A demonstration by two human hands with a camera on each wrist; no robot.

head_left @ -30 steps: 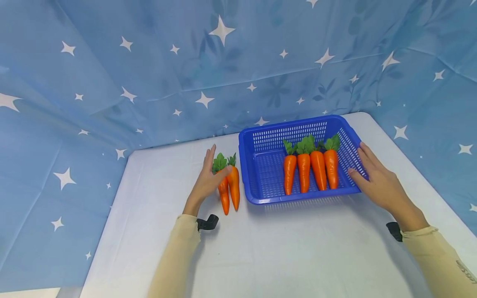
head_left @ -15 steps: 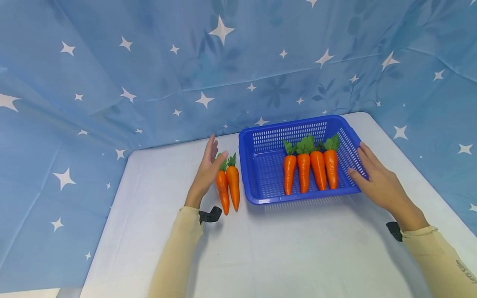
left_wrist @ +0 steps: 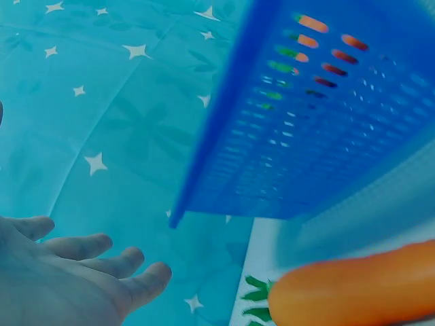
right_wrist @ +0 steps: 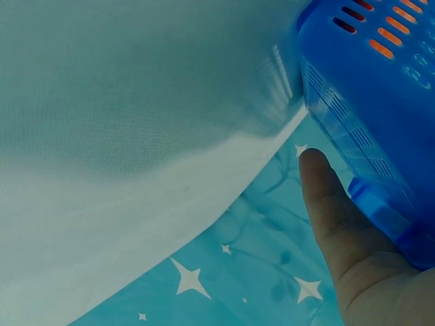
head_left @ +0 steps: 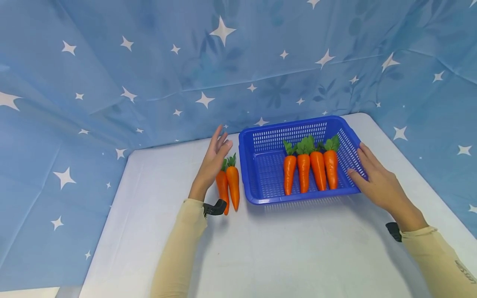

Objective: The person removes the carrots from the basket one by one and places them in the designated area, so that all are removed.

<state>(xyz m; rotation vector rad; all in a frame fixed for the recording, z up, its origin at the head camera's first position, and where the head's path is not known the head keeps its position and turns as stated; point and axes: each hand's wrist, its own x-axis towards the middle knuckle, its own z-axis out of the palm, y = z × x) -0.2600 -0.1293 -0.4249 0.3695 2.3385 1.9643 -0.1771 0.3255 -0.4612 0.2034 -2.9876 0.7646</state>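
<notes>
Several orange carrots (head_left: 303,171) with green tops lie side by side in the blue basket (head_left: 257,201). Left of the basket, two more carrots (head_left: 233,188) rest on the table. My left hand (head_left: 212,163) is over the tops of these two, fingers extended and holding nothing; its forearm side partly hides the left one. In the left wrist view the hand (left_wrist: 75,278) is beside a carrot (left_wrist: 353,288) and touches neither it nor the basket (left_wrist: 312,122). My right hand (head_left: 384,186) rests with relaxed fingers on the basket's right side, thumb near the rim.
A white-covered table (head_left: 156,186) carries everything. Behind it and at both sides hangs a blue curtain (head_left: 156,74) with white stars, close to the basket's back edge.
My left hand has moved up and away from me, from over the loose carrots' bodies to their leafy tops. The right hand and the basket have stayed in place.
</notes>
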